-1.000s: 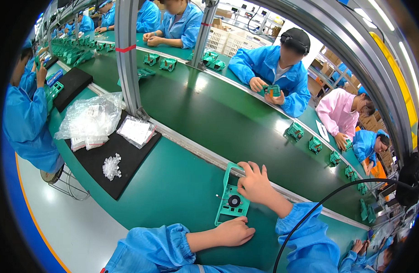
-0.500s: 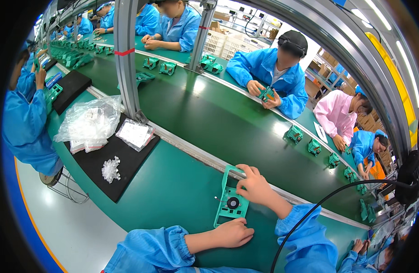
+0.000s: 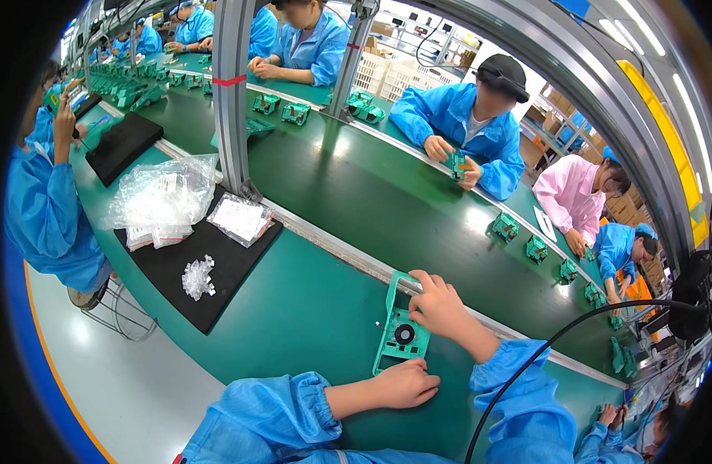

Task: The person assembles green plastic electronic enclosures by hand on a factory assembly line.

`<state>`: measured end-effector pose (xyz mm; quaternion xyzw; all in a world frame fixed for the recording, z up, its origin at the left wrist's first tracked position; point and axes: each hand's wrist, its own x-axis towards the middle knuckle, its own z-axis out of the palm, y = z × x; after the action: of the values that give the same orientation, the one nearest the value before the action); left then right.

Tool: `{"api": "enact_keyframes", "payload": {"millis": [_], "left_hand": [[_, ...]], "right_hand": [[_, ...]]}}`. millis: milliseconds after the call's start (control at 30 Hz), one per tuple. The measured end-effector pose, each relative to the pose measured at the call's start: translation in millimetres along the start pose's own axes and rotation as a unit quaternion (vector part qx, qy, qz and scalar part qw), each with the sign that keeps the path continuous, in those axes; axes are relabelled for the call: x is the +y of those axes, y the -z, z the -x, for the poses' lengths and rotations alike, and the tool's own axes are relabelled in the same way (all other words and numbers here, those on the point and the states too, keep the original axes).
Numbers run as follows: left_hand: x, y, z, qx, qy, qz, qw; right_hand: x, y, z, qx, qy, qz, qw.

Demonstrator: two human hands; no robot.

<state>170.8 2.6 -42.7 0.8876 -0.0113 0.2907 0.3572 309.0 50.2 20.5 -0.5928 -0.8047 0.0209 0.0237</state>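
A green plastic housing (image 3: pixel 390 342) with an open frame at its far end lies on the green work table in front of me. A black round speaker-like disc (image 3: pixel 404 334) sits in its nearer half. My right hand (image 3: pixel 441 308) grips the housing's right side, fingers bent over its far part. My left hand (image 3: pixel 406 383) is at the near end, its curled fingers against the edge; the fingertips are partly hidden. A tiny white piece (image 3: pixel 377 325) shows by the housing's left edge.
On a black mat (image 3: pixel 236 267) to the left lie a pile of small clear pieces (image 3: pixel 197 278) and plastic bags (image 3: pixel 164 193). A conveyor belt (image 3: pixel 356 193) with green parts runs beyond a metal rail. Across it, a co-worker (image 3: pixel 468 127) handles a green part. A black cable (image 3: pixel 526 359) arches at right.
The view has shifted slightly, so the mat and housing appear further right. Both my hands stay at the housing. The co-worker across has turned the green part upright.
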Motion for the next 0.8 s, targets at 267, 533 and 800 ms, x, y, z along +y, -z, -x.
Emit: {"api": "enact_keyframes", "payload": {"millis": [267, 533, 800], "left_hand": [[-1.5, -2.7, -0.5, -0.008, 0.003, -0.004, 1.000], [-2.3, -0.8, -2.8, -0.019, 0.005, -0.004, 1.000], [-2.0, 0.4, -1.0, -0.013, -0.001, 0.002, 1.000]], "right_hand": [[-1.0, 2.6, -0.7, 0.021, 0.064, 0.074, 0.995], [0.2, 3.0, -6.1, 0.005, 0.097, 0.146, 0.984], [2.5, 2.8, -13.5, -0.039, 0.041, 0.086, 0.995]]}}
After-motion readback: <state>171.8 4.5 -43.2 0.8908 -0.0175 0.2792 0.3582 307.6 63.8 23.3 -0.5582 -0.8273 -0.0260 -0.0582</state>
